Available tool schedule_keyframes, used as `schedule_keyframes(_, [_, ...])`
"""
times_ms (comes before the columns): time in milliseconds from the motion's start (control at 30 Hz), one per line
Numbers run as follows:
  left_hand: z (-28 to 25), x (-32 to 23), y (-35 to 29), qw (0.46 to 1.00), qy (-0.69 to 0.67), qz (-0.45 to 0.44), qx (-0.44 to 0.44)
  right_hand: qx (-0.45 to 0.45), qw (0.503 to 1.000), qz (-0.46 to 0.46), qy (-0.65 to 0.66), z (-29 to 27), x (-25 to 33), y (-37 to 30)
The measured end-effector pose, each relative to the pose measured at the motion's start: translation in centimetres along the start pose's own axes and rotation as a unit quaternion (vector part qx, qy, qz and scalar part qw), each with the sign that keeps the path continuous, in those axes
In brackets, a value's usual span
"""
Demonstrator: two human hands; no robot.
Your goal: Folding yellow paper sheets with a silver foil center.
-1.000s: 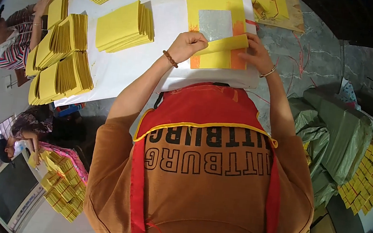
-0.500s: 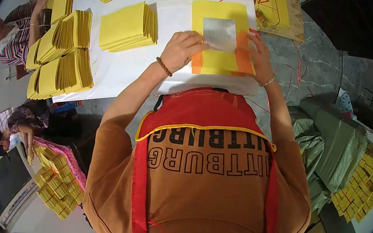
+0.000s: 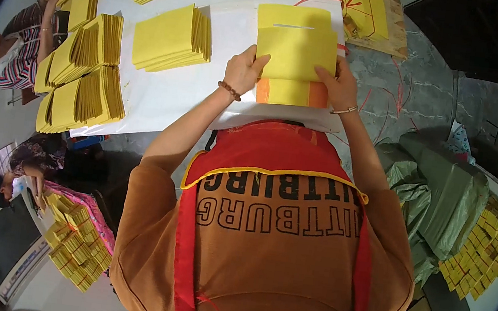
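White table crowded with yellow stacks; left hand and right hand pinch a folded yellow sheet — uneven pull could skew it off the orange sheet underneath

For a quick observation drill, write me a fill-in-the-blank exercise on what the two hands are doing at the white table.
1. Both hands hold a sheet of paper whose colour is ____.
2. The left hand has a beaded ____ at its wrist.
3. Under the held sheet, near the table's front edge, shows a strip coloured ____.
4. The loose stack of yellow sheets lies to the ____ of the hands, right hand included.

Missing words: yellow; bracelet; orange; left
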State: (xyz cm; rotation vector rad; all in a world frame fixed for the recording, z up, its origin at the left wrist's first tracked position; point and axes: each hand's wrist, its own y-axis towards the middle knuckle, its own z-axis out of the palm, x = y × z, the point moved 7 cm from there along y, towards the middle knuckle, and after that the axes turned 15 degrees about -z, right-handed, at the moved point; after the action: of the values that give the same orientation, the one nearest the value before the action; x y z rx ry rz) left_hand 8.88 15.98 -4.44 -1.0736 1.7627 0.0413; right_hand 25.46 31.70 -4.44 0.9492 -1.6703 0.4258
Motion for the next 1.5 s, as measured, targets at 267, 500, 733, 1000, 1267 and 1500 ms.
schedule_keyframes(267, [0.7, 0.8, 1.8, 0.998, 0.032, -0.046, 0.019, -0.097, 0.994, 0.048, -0.018, -0.7, -0.4, 0.6])
schedule_keyframes(500, [-0.9, -1.2, 0.4, 0.985, -0.154, -0.079, -0.005, -0.110, 0.990, 0.055, -0.067, -0.7, -0.3, 0.9])
schedule_keyframes(733, [1.9, -8.6, -5.1, 0.893, 0.253, 0.357, -0.106, -0.103, 0.990, 0.012, -0.097, -0.4, -2.7, 0.5])
schedule_keyframes(1000, [5.5, -4.5, -3.7, 0.852, 0.399, 0.339, -0.028, -0.071, 0.889, -0.165, -0.421, 0.4, 5.9, -0.4])
schedule_keyframes(1267, [5.3, -6.5, -3.4, 0.856, 0.388, 0.343, 0.001, 0.133, 0.880, -0.133, -0.435, 3.4, 3.2, -1.1])
schedule_keyframes(1500, [7.6, -7.8, -2.6, 0.764, 0.552, 0.297, -0.154, -0.002, 0.989, -0.086, -0.118, -0.2, 2.4, 0.9])
